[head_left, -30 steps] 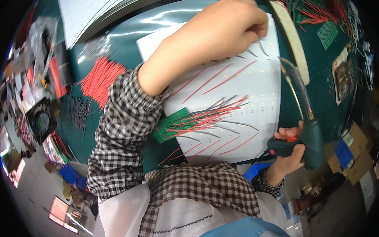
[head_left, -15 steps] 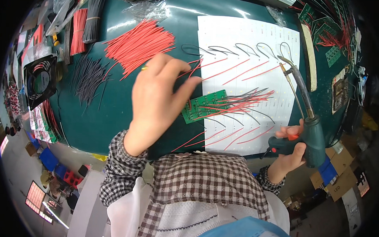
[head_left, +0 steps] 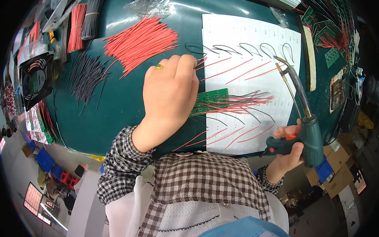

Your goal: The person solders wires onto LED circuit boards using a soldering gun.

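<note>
My left hand [head_left: 168,92] is over the table, knuckles up and fingers curled closed beside the left edge of the white strip sheets [head_left: 251,31]. Its fingertips are turned away, so what they pinch is hidden; red wire ends [head_left: 201,61] show beside the fingers. Partly covered by this hand lies a green circuit board [head_left: 213,97], with a bundle of red and black wires [head_left: 250,103] reaching right from it. My right hand [head_left: 289,153] grips a dark green soldering gun [head_left: 312,139], its bent tip pointing up and left above the sheets.
Loose red wires [head_left: 142,41] and black wires [head_left: 86,77] lie in piles on the left. Tied bundles stand behind them, near a black fan [head_left: 35,79]. Black loops [head_left: 246,48] and red wires cross the sheets. More boards [head_left: 331,58] lie far right.
My left hand has moved slightly right and turned over, and its spread thumb and fingers have drawn together. My right hand still holds the soldering gun in nearly the same place.
</note>
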Tool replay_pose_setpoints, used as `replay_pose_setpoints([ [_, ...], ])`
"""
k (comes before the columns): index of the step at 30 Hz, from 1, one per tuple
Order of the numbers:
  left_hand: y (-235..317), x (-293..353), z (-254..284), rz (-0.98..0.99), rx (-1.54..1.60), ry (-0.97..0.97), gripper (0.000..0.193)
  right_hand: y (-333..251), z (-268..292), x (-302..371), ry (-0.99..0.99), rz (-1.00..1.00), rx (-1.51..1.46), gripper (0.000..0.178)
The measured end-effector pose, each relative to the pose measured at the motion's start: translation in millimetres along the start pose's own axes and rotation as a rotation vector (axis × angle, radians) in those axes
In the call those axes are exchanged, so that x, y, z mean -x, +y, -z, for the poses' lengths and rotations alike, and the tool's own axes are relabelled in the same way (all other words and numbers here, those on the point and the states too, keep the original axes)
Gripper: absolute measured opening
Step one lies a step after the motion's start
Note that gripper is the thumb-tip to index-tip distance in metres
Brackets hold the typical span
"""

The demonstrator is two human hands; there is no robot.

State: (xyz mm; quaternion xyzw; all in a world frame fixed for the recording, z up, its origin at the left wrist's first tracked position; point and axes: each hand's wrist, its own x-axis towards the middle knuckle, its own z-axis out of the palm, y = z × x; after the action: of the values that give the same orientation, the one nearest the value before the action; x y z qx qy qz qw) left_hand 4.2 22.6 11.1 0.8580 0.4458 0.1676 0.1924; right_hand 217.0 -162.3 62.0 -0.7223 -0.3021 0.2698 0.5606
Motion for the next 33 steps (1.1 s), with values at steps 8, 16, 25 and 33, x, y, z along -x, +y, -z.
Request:
replay_pose_setpoints([
  [8, 0.6, 3.9, 1.3, -0.076, -0.114, -0.006, 0.023, 1.3, 2.6, 1.5, -0.011, -0.022, -0.036, 0.068],
  [16, 5.3, 10.8, 1.3, -0.087, -0.204, 0.041, 0.029, -0.1, 0.4, 1.9, -0.029, -0.026, -0.037, 0.068],
  [25, 12.7, -2.7, -4.2, 0.016, -0.326, -0.033, 0.019, 0.8, -0.1, 3.5, -0.066, -0.026, -0.085, 0.066],
  [33, -4.8, -19.7, -6.6, -0.052, -0.302, 0.016, 0.009, 3.2, 0.8, 3.1, -0.066, -0.038, -0.110, 0.065],
])
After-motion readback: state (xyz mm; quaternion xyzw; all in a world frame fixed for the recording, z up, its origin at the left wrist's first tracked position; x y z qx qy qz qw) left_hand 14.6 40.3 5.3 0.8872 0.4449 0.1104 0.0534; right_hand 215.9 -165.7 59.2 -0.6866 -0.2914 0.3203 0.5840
